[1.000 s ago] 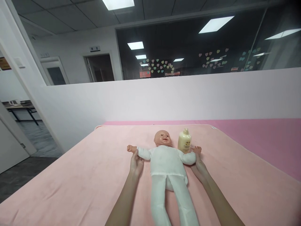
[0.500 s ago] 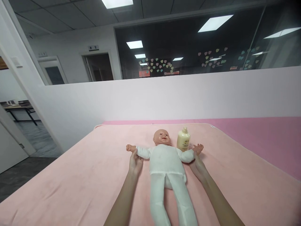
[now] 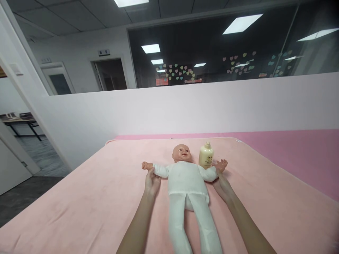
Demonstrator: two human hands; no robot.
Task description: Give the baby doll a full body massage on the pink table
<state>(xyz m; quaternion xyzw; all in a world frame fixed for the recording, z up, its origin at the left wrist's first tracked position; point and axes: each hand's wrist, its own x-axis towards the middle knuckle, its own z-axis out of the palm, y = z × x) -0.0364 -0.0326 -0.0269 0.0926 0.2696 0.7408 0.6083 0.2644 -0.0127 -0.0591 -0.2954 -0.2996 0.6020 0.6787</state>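
Bald, smiling doll (image 3: 188, 180) in white, face up on pink blanket (image 3: 79, 197), arms spread, sleeve ends grasped by left hand (image 3: 153, 181) and right hand (image 3: 221, 185), fingers partly hidden, lower legs cut off at near edge.

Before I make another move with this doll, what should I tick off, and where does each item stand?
1. Left hand on the doll's sleeved arm near the wrist: ok.
2. Right hand at the doll's other wrist: ok.
3. Doll on its back, face up, arms spread: ok.
4. Bottle upright: ok.
5. Bottle apart from the doll's arm: cannot tell; the arm overlaps its base in this view.
6. Pink blanket free of creases: not ok; faint ones show at near left.
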